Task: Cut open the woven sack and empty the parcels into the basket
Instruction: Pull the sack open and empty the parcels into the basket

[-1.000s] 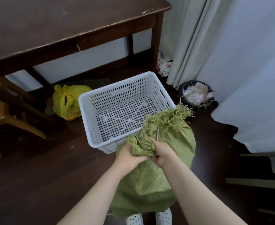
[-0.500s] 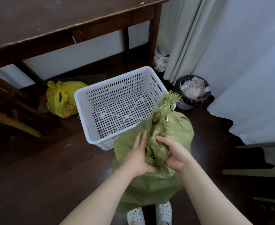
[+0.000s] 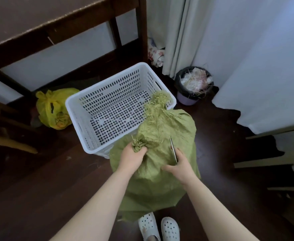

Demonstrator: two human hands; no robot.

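Observation:
A full green woven sack (image 3: 161, 181) stands on the dark floor in front of me, and its frayed top (image 3: 157, 103) leans over the near right corner of the white perforated basket (image 3: 76, 110). My left hand (image 3: 131, 158) is shut on a bunched fold of the sack's fabric. My right hand (image 3: 179, 165) rests on the sack's right shoulder and holds a thin metal blade (image 3: 172, 150) that points up along the fabric. No parcels show; the basket holds nothing.
A dark wooden table (image 3: 59, 20) stands behind the basket, and a yellow plastic bag (image 3: 53, 108) lies under it at the left. At the right, a small bin (image 3: 193, 84) full of scraps sits by the curtain (image 3: 179, 33). My white clogs (image 3: 158, 226) are below the sack.
Both hands have let go of the gathered neck. The frayed top has fallen towards the basket. My left hand now grips a lower fold, and my right hand has moved right with the blade showing.

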